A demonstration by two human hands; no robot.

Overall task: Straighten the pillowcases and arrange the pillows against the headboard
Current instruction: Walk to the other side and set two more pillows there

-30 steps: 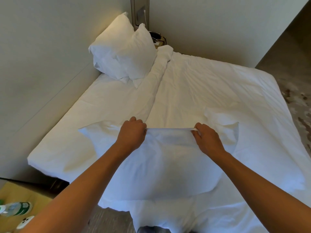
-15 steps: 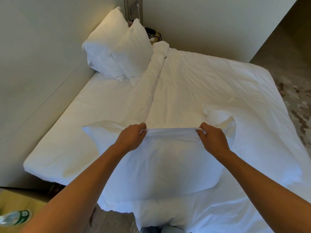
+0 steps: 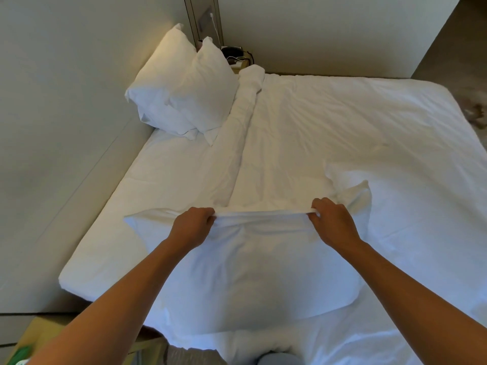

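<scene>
Presently the bed [image 3: 329, 122] carries two pillows [image 3: 181, 88] propped at its far left corner against the headboard [image 3: 66, 114]. A third pillow [image 3: 253, 272] lies at the bed's near edge; left hand [image 3: 193, 223] and right hand [image 3: 332, 222], apart, each pinch its pillowcase hem, evidently pulling it taut to straighten it.

Near pillow [image 3: 253, 272]: on the bed [image 3: 342, 122], at its near edge.
Left hand [image 3: 191, 227]: on the near pillow's far edge, left part.
Right hand [image 3: 333, 223]: same edge, right part.
Two pillows [image 3: 181, 90]: far left corner, leaning on the headboard [image 3: 79, 159], one in front of the other.
Folded cover [image 3: 237, 143]: runs from those pillows toward the hands.
Nightstand [image 3: 238, 60]: behind the bed, right of the two pillows.
</scene>
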